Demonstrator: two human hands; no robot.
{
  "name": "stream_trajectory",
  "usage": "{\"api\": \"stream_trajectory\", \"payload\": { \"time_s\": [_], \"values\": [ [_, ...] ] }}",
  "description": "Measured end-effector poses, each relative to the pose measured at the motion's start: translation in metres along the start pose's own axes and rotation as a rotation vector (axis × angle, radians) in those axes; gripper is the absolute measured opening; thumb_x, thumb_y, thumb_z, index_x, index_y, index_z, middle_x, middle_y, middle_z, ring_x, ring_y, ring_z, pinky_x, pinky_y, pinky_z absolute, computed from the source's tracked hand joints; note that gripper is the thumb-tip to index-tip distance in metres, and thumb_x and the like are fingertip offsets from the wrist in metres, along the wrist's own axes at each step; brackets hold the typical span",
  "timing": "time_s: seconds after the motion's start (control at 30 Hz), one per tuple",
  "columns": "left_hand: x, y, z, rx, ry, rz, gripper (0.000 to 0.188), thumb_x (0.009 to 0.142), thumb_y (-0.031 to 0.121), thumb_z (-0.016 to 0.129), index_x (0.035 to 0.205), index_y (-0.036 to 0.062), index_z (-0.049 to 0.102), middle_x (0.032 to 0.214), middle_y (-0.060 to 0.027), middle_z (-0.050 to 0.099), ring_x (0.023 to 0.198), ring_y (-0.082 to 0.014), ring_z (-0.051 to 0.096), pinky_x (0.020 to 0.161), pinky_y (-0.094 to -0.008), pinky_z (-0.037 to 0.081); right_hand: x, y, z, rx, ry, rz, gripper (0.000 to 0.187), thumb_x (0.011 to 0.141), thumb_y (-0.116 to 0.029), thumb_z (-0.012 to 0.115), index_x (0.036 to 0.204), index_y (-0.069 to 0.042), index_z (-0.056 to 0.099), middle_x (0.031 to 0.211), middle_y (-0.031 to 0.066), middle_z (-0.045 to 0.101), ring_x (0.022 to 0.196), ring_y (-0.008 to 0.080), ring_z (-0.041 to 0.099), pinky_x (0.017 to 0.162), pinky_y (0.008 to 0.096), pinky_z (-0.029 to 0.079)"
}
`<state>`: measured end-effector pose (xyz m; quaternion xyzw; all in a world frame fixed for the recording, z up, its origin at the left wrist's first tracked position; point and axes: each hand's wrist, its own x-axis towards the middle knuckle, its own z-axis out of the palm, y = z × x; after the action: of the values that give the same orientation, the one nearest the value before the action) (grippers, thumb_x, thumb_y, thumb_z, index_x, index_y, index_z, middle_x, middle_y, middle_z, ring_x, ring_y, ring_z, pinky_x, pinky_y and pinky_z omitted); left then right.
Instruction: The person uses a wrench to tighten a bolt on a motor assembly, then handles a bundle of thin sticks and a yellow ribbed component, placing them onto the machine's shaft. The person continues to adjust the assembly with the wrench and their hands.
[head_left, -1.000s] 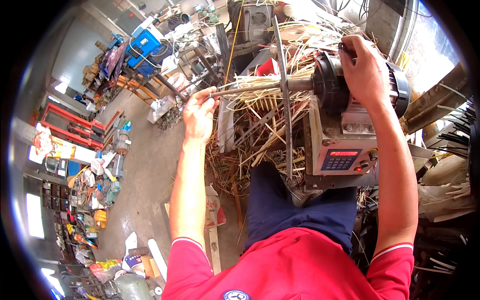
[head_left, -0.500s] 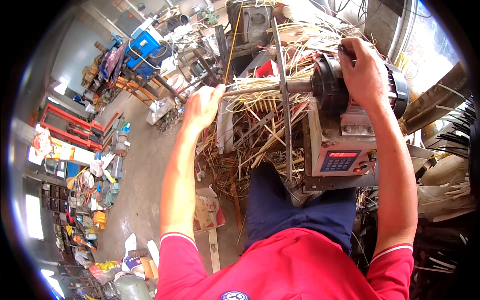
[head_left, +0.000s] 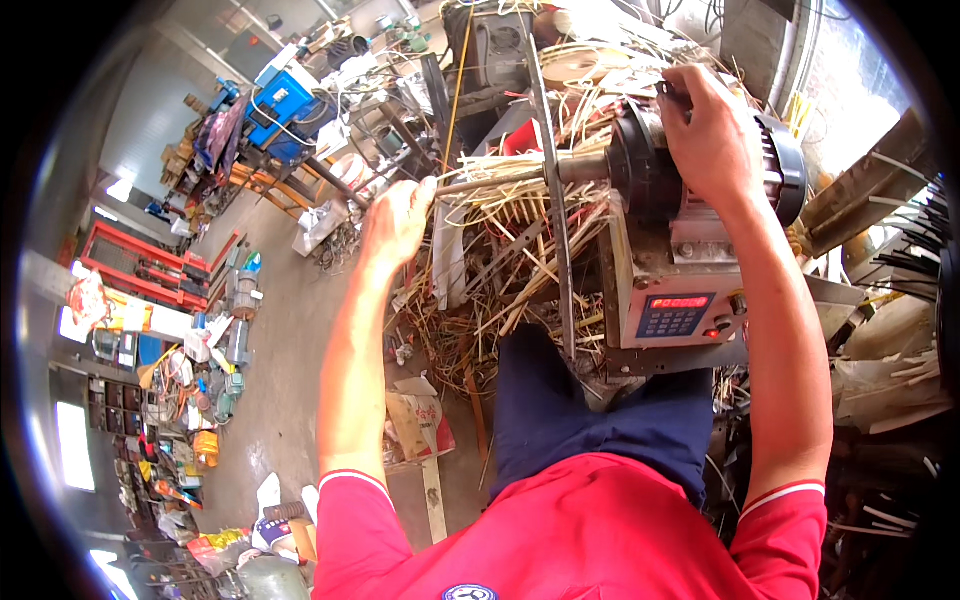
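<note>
A winding machine stands before me, with a black-ended motor body [head_left: 637, 165] on top and a grey control box [head_left: 622, 300] below. From the motor a metal shaft [head_left: 495, 183] runs left, passing through a long upright flat metal bar [head_left: 556, 200]. My left hand [head_left: 397, 222] is closed around the free left end of that shaft. Over the motor, my right hand [head_left: 714, 140] curls down, its fingertips at a small black part [head_left: 673, 92]. The palm side is hidden, so I cannot make out how firmly it grips that part.
Wire and straw-coloured strips [head_left: 530, 250] pile up under the shaft. A lit keypad panel [head_left: 674, 314] and knobs face me. A cardboard box [head_left: 418, 425] lies on the floor left of my legs. Farther left are a red metal frame [head_left: 150, 268] and a blue machine [head_left: 280, 105].
The machine and both hands sit slightly farther left in the picture, mostly as the view shifts. Each hand keeps its place on the shaft and at the motor.
</note>
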<state>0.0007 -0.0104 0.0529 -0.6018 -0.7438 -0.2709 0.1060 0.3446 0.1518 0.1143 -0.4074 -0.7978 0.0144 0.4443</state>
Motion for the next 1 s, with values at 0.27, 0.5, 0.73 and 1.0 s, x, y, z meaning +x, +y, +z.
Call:
{"api": "stream_trajectory", "payload": {
  "time_s": [0.27,0.5,0.73,1.0],
  "values": [
    [0.002,0.02,-0.003,-0.015,0.021,-0.134,0.035,0.1,0.026,0.058,0.078,-0.0004,0.062,0.077,-0.0166,0.064,0.074,-0.0353,0.064,0.067,-0.0425,0.048,0.002,-0.002,-0.011,0.032,-0.058,0.048,0.02,0.091,-0.015,0.064,0.109,-0.007,0.063,0.101,0.0158,0.069,0.096,0.0365,0.066,0.084,0.0437,0.052],
    [0.004,0.026,-0.006,0.026,-0.049,-0.235,0.041,0.1,0.038,0.054,0.084,0.0019,0.067,0.089,-0.0165,0.068,0.085,-0.0365,0.066,0.076,-0.0465,0.05,0.001,-0.004,-0.009,0.024,-0.011,-0.037,0.016,0.088,-0.016,0.063,0.099,-0.005,0.06,0.093,0.0159,0.066,0.094,0.0338,0.064,0.083,0.0443,0.049],
    [0.004,0.021,0.002,0.053,0.156,0.004,0.026,0.095,0.023,0.063,0.081,0.0015,0.066,0.088,-0.015,0.067,0.082,-0.0348,0.064,0.076,-0.0442,0.05,0.002,-0.004,-0.011,0.001,0.009,-0.061,0.017,0.088,-0.019,0.063,0.099,-0.006,0.061,0.095,0.0125,0.067,0.097,0.0307,0.065,0.088,0.0454,0.048],
    [0.007,0.027,0.016,-0.004,0.139,-0.012,0.026,0.094,0.024,0.061,0.08,0.0029,0.067,0.086,-0.016,0.067,0.085,-0.0378,0.063,0.078,-0.0478,0.049,0.0,0.003,-0.012,0.03,0.038,-0.067,0.015,0.084,-0.014,0.062,0.095,-0.004,0.061,0.089,0.0162,0.066,0.089,0.0347,0.066,0.081,0.0475,0.05]
  ]
}}
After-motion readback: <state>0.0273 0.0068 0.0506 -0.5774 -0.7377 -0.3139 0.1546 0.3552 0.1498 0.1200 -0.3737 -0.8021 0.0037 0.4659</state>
